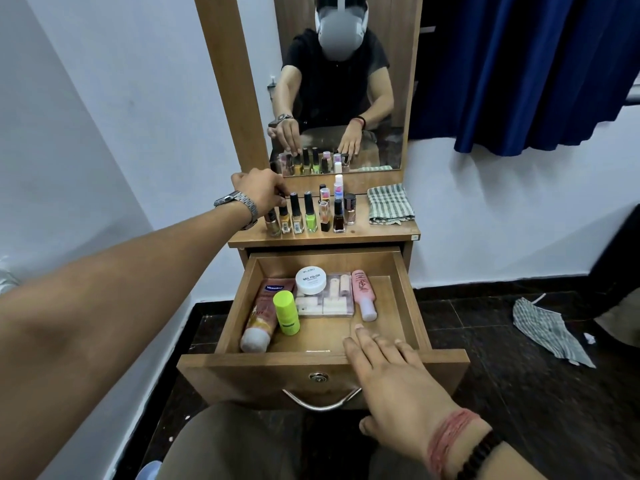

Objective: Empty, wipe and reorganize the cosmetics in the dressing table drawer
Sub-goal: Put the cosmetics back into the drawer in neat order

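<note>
Vaseline tube [264, 313], "NAIL POLISH" jar [311, 280], open drawer [410, 299]

Soft even indoor light, wide-angle bending at edges, slight blur

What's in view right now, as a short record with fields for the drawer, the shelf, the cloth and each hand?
drawer: pulled open; holds Vaseline tube, green bottle, white jar, clear case, pink bottle
shelf: nail polish bottles standing in rows
cloth: folded, on the shelf's right end
left hand: at the top of a bottle at the left end of the rows
right hand: open, flat over the drawer's front edge
floor cloth: crumpled, to the right
</note>
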